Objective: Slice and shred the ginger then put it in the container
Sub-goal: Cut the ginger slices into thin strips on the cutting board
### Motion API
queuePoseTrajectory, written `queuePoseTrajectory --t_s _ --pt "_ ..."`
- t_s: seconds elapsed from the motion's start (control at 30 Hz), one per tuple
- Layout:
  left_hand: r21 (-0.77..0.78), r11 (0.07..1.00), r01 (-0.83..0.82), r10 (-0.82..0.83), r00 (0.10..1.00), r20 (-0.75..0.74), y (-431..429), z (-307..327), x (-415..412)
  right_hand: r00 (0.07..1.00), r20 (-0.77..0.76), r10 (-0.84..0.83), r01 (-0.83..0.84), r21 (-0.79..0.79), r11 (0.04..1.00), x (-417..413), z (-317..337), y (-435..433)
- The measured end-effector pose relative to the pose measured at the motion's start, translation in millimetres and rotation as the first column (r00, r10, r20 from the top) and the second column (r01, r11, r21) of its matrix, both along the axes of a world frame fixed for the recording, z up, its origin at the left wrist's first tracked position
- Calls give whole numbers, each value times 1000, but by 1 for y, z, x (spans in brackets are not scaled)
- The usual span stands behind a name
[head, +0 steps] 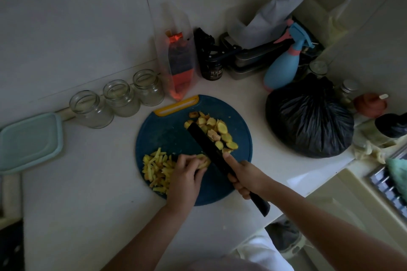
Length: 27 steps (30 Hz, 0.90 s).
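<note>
A round blue cutting board point(176, 136) with a yellow handle lies on the white counter. Ginger slices point(217, 131) are heaped at its upper right. Yellow ginger shreds point(155, 166) lie at its left. My left hand point(186, 177) pinches a small stack of ginger slices point(203, 160) against the board with curled fingers. My right hand point(244, 177) grips the black handle of a black cleaver point(209, 148), index finger laid along the blade. The blade stands right beside the held stack. A teal-lidded container point(28, 141) sits at the far left.
Three empty glass jars point(119, 98) line the wall behind the board. A tied black bag point(308, 119), a blue spray bottle point(284, 66), an orange pouch point(178, 66) and metal boxes point(253, 61) crowd the back right. The counter edge runs at lower right.
</note>
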<state>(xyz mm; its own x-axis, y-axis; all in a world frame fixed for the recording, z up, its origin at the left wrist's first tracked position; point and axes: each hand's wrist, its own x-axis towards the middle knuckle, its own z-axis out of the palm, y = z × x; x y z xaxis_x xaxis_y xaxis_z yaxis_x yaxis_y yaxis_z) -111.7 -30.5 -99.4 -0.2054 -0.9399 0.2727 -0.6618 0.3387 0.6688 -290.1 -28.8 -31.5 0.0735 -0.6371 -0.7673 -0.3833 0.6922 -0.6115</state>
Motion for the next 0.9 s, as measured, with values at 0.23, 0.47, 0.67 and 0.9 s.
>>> queuePoseTrajectory --t_s 0.23,0.47,0.67,0.9 --pt "0 1000 -3 3 999 33 1 5 0 931 -326 166 -267 -294 918 -4 3 21" --pt "-55 998 -19 22 998 62 2 5 -3 863 -455 219 -403 -358 842 -5 -9 34" --pt "-102 995 -7 19 993 118 3 3 -2 835 -497 236 -438 -341 832 -3 -14 39" --pt "-66 998 -2 5 999 40 2 1 -1 891 -373 258 -374 -283 883 -10 -4 25"
